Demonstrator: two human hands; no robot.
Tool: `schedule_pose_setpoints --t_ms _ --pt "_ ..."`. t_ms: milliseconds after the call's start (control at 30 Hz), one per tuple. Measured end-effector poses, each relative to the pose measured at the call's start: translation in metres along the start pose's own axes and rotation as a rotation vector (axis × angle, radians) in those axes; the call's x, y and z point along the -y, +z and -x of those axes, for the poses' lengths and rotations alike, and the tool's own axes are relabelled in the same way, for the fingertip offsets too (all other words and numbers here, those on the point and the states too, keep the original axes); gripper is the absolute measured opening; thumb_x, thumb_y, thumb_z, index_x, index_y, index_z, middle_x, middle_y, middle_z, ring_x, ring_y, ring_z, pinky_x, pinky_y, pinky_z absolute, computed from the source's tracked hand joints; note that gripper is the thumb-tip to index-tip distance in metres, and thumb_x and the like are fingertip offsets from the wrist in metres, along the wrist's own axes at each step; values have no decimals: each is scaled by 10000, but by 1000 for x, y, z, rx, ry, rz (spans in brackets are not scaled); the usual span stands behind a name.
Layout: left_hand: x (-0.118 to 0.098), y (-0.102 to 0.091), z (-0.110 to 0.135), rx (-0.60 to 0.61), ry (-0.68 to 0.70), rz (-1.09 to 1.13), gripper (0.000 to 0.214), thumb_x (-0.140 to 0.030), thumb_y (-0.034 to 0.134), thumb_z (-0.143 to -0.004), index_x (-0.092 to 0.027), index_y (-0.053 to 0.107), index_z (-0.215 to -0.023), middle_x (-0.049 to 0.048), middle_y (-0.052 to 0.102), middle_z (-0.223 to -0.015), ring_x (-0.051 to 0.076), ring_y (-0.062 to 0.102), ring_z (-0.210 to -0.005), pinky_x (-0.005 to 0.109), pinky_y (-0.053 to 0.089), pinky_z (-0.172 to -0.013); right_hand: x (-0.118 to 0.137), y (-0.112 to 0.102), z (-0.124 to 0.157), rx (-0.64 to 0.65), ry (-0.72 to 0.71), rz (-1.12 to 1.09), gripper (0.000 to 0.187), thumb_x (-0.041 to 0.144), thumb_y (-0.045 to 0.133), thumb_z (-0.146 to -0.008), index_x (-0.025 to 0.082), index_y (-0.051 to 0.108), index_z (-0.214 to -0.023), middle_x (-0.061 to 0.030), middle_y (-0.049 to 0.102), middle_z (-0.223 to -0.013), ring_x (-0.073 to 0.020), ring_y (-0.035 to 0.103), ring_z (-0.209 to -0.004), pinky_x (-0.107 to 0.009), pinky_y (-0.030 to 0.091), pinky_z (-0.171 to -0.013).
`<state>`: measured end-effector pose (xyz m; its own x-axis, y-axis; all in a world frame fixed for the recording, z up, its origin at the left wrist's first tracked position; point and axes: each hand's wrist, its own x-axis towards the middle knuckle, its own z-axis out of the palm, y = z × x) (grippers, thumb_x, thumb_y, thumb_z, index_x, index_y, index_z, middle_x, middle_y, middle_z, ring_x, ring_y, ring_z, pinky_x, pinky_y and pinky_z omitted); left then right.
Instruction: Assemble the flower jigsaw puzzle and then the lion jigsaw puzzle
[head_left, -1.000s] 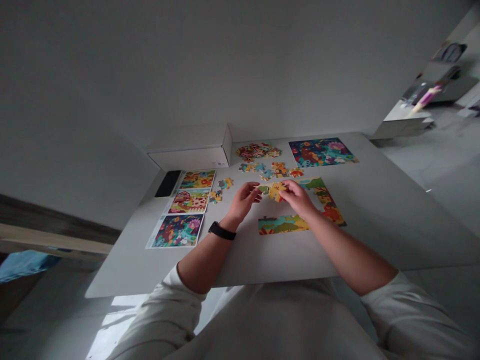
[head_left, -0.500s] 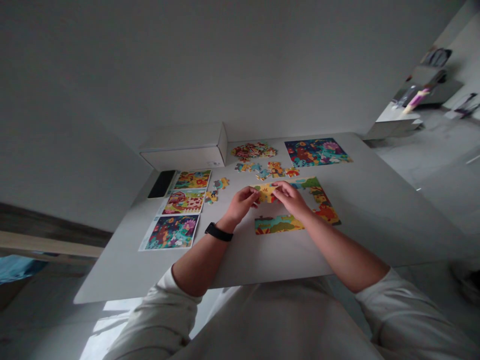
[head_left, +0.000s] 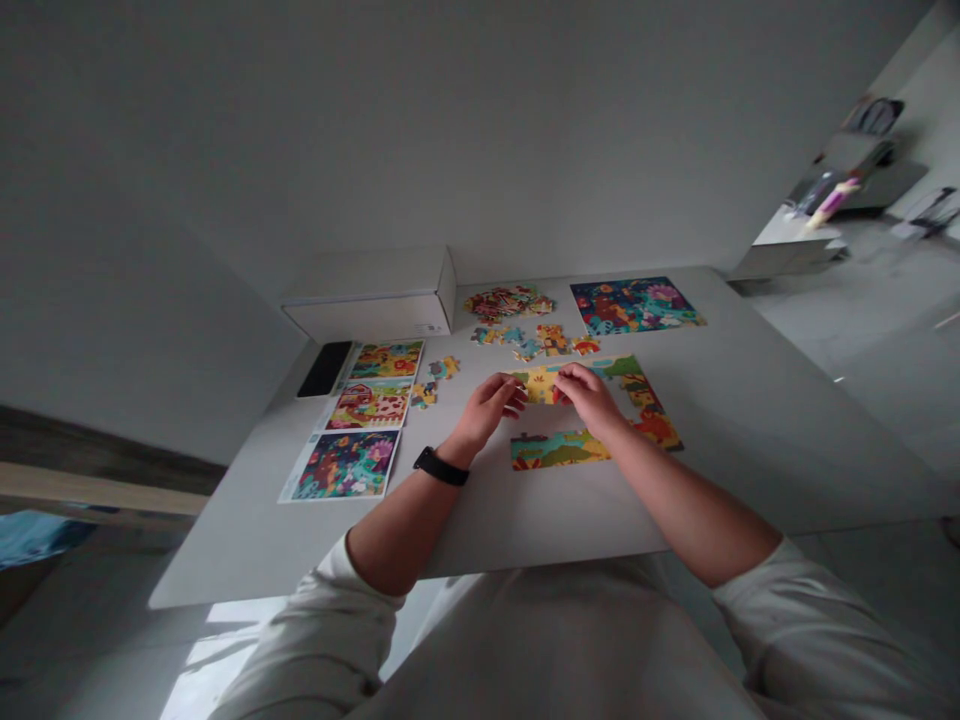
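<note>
Between my two hands is a small joined strip of yellow jigsaw puzzle pieces (head_left: 538, 383). My left hand (head_left: 486, 412) pinches its left end, thumb and fingers close together. My right hand (head_left: 589, 396) grips the right end, where a bit of red shows by the fingertips. Just around the strip lies a partly joined puzzle border (head_left: 559, 450), with green, blue and orange animal scenery along its near, right and far sides. My right forearm crosses over its near edge and hides part of it.
Loose puzzle pieces (head_left: 553, 340) lie beyond my hands, more (head_left: 444, 368) to the left. Behind them is a heap of pieces (head_left: 504, 302). A finished dark-blue puzzle (head_left: 637, 305), picture cards (head_left: 345, 465), a black phone (head_left: 324, 369) and a white box (head_left: 367, 312) surround the work.
The yellow strip and my right fingers have shifted slightly to the right. My left fingers have spread a little at the strip's left end. The other pieces lie as before.
</note>
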<state>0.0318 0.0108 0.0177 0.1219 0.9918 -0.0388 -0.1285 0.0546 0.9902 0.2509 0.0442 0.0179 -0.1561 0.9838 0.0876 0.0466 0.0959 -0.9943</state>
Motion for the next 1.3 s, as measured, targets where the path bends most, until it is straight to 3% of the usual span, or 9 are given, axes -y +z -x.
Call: schedule_pose_setpoints --t_ms 167,467,767,900,1100,1167,1300 --pt "-1 0 1 -16 -19 -7 485 -634 784 -887 -192 634 -1019 48 750 -928 139 709 -770 241 557 -651 0 0 -2 -47 25 -58 427 654 773 -773 261 620 -839 -8 705 -751 -197 660 -716 -292 508 -624" --pt "-3 5 5 124 -43 -78 515 -623 862 -824 -187 613 -936 15 711 -781 105 633 -579 233 525 -546 -3 1 -1 -1 -12 -39 458 688 768 -797 254 628 -848 -5 715 -785 -186 655 -727 -302 524 -677" --pt "2 2 0 39 15 -82 522 -650 838 -827 -195 594 -902 0 675 -729 116 633 -608 217 505 -505 -4 -2 -4 -58 46 -50 500 761 726 -834 288 633 -965 -33 753 -919 -224 716 -821 -311 553 -637" --pt "1 3 0 47 27 -82 549 -676 842 -815 -195 593 -898 -2 670 -713 119 632 -606 216 509 -502 3 -27 -16 -113 -6 -60 483 726 762 -840 303 656 -1047 -48 755 -1013 -230 716 -873 -327 575 -672" --pt "0 7 3 72 39 -99 528 -658 846 -823 -189 619 -910 3 678 -727 120 651 -623 202 512 -494 20 -98 -33 -275 -177 45 413 630 732 -907 295 696 -1146 -42 752 -1067 -202 710 -903 -310 579 -722" --pt "1 10 2 96 36 -110 522 -647 859 -813 -187 632 -910 9 683 -742 127 661 -639 204 528 -487 27 -113 -30 -220 -185 115 391 606 733 -916 283 722 -1136 -45 758 -1041 -210 711 -910 -322 585 -740" --pt "3 23 -4 167 28 -184 470 -610 855 -837 -181 675 -905 28 690 -748 141 665 -638 218 550 -460 38 -115 -19 158 -121 256 365 538 762 -916 274 775 -1168 -62 783 -1081 -234 721 -975 -369 606 -837"
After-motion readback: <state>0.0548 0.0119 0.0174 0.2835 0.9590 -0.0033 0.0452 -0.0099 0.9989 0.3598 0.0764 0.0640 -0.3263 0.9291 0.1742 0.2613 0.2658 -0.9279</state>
